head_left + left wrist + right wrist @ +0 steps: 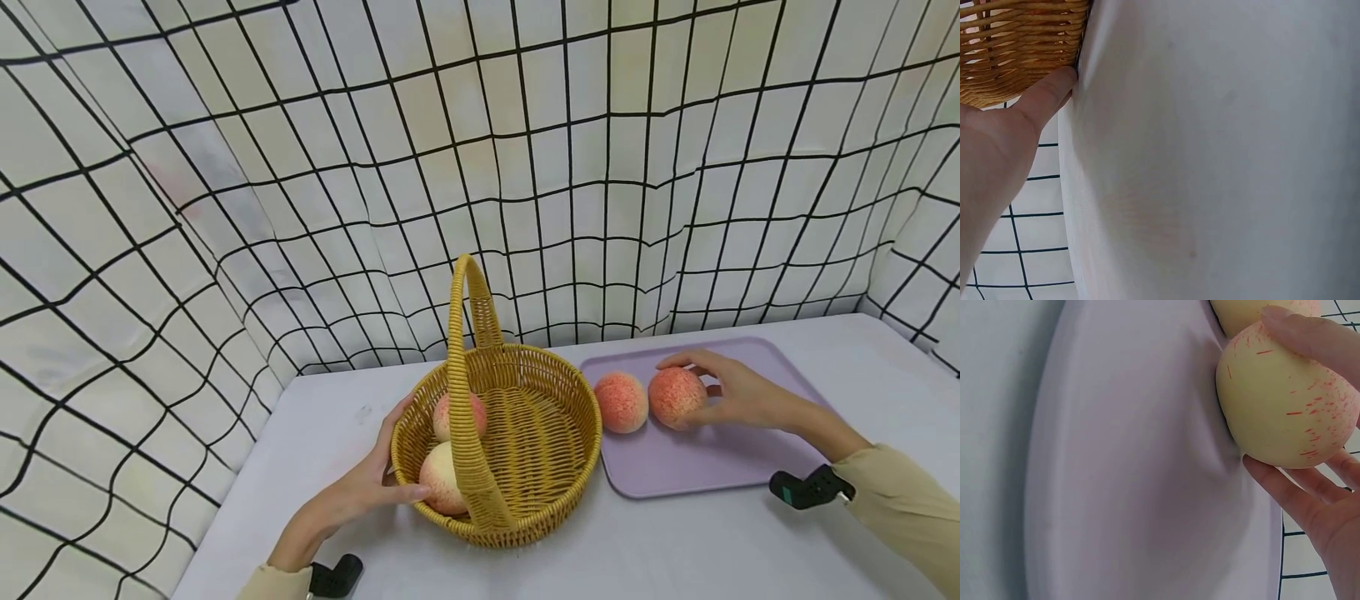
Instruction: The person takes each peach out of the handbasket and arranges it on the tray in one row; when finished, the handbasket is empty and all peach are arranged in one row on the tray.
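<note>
A yellow wicker basket (558,500) with a tall handle holds two peaches, one pinkish (477,414) and one paler (441,482), at its left side. My left hand (367,483) curves round the basket's left wall, thumb near the front rim; the left wrist view shows the hand (1016,125) against the wicker (1022,53). On the lilac tray (667,467), my right hand (738,396) grips a pink peach (675,397) between thumb and fingers. Another peach (621,402) lies just left of it. In the right wrist view the gripped peach (1285,400) shows its pale side.
The basket and tray stand side by side on a white-covered table (300,442). White cloth with a black grid pattern (525,167) hangs behind and to the left. Black devices (810,487) are at both wrists.
</note>
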`<act>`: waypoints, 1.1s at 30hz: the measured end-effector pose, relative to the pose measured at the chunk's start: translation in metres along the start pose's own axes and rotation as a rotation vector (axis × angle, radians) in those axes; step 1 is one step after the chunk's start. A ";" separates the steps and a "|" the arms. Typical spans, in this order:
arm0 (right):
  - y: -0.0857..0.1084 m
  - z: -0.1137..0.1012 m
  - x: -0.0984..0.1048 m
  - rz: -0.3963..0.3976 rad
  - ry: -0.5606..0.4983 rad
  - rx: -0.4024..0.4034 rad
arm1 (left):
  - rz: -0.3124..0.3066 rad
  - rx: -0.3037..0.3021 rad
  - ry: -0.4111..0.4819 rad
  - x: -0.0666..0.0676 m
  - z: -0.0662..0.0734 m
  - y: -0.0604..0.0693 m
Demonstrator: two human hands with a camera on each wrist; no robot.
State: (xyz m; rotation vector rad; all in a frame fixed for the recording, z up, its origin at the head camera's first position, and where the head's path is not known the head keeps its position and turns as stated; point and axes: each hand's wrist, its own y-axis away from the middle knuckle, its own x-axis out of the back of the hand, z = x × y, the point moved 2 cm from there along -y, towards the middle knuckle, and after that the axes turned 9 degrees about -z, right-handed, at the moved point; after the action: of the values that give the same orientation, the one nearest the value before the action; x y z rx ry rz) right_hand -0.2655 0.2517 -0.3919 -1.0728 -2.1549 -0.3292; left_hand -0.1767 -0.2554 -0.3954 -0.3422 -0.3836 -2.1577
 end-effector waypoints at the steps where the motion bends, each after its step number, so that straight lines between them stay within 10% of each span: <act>1: -0.001 0.000 0.000 -0.001 0.003 0.000 | 0.000 -0.002 0.001 0.000 0.000 0.000; 17: -0.026 -0.064 0.010 0.028 0.145 0.206 | 0.005 -0.004 -0.009 0.002 0.000 0.001; 33: -0.114 -0.188 -0.068 -0.337 0.204 0.504 | -0.007 -0.010 0.008 0.001 -0.003 -0.001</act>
State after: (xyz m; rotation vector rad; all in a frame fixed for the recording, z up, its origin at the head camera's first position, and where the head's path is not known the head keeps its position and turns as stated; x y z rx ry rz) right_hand -0.2365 0.0458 -0.2930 -0.3782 -2.0699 -0.0341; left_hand -0.1780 -0.2568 -0.3979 -0.3377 -0.3701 -2.1674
